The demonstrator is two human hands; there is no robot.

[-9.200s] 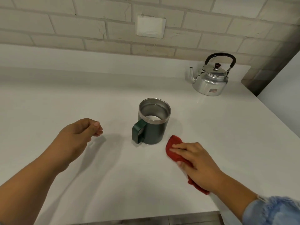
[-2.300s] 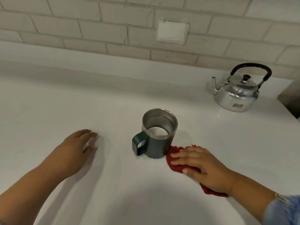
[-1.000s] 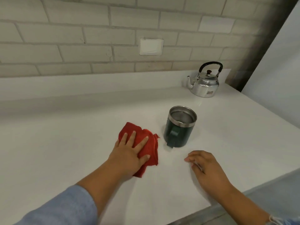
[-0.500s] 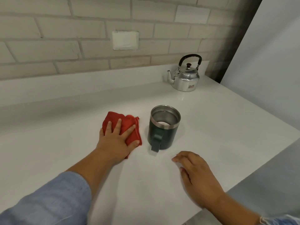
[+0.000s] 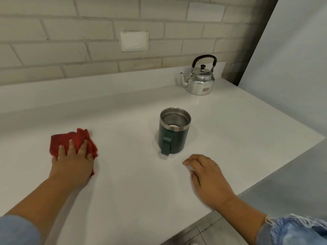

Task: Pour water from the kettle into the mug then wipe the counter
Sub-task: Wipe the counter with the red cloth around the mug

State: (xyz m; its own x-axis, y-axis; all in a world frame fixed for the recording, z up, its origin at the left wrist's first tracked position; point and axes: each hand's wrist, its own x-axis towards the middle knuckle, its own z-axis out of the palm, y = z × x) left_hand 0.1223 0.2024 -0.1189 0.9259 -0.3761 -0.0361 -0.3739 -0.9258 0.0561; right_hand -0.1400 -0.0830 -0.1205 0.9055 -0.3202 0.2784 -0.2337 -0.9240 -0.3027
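Farther left, cloth (image 5: pixel 77 136) under flat left hand (image 5: pixel 72 165)

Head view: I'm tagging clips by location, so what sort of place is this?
Probably a kitchen: a white counter backed by a brick wall, with a metal kettle and a steel-lined mug standing on it.

Left hand (image 5: pixel 72 165): palm down; fingers straight and spread, pressing flat
Left forearm (image 5: pixel 44 197): bare, stretched forward
Right hand (image 5: pixel 207 175): palm down; fingers loosely bent, holding nothing
Right forearm (image 5: pixel 242 214): bare, angled inward
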